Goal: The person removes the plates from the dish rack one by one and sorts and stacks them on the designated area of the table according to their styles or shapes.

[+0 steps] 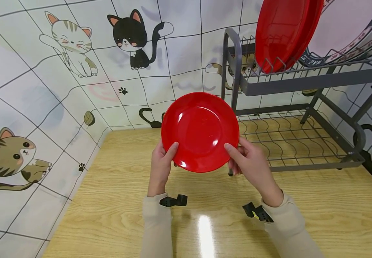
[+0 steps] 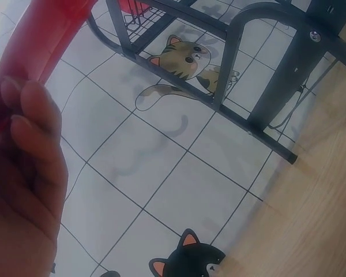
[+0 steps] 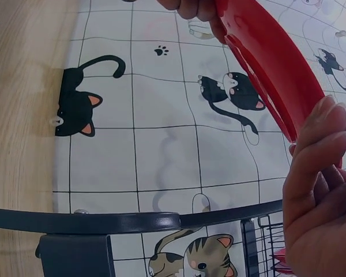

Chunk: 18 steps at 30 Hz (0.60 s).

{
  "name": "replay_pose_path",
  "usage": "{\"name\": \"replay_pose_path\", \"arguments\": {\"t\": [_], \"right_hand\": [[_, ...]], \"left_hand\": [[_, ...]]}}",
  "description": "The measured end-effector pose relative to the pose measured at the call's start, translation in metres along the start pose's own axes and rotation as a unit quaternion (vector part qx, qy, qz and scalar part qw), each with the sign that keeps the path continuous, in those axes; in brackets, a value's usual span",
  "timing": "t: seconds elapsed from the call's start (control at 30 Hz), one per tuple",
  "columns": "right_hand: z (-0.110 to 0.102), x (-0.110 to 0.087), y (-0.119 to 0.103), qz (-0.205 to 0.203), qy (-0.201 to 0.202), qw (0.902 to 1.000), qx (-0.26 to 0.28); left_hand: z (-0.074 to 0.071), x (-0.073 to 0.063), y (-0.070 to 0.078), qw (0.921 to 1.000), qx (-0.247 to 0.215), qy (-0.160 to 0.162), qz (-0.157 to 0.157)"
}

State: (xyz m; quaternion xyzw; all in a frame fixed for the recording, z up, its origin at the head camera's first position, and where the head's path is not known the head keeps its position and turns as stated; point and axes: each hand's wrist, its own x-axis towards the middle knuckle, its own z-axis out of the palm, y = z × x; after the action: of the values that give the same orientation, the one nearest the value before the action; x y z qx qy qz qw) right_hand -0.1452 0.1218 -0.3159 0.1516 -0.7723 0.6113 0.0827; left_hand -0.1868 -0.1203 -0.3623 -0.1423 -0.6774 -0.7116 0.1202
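Note:
A round, glossy red plate (image 1: 200, 129) is held up in front of me above the table, its inner face tilted toward the head camera. My left hand (image 1: 162, 161) grips its lower left rim, thumb on the front and fingers behind. On the lower right rim, my right hand (image 1: 250, 161) pinches it the same way. In the left wrist view, the curled left fingers (image 2: 37, 115) touch the underside of the plate (image 2: 46, 40). The right wrist view has the plate (image 3: 271, 57) edge-on, with the right fingers (image 3: 320, 133) against it.
A dark grey two-tier dish rack (image 1: 302, 80) stands at the right. Its upper tier bears upright red plates (image 1: 282, 36) and large patterned white plates (image 1: 350, 28); wire mesh (image 1: 289, 139) forms the lower tier. Wooden tabletop (image 1: 115, 200) lies below, with cat-print tiled walls (image 1: 186, 53) behind and left.

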Motion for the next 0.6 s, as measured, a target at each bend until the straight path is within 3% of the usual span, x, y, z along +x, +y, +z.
{"name": "replay_pose_path", "arguments": {"t": [0.3,0.6], "right_hand": [[-0.006,-0.003,-0.001,-0.037,0.037,0.9984,-0.022],[-0.010,-0.004,-0.003,-0.100,0.084,0.9903,-0.046]], "left_hand": [[-0.008,0.004,-0.023,0.9992,-0.032,0.022,-0.013],[-0.011,0.006,-0.035,0.9980,-0.019,0.042,-0.043]]}}
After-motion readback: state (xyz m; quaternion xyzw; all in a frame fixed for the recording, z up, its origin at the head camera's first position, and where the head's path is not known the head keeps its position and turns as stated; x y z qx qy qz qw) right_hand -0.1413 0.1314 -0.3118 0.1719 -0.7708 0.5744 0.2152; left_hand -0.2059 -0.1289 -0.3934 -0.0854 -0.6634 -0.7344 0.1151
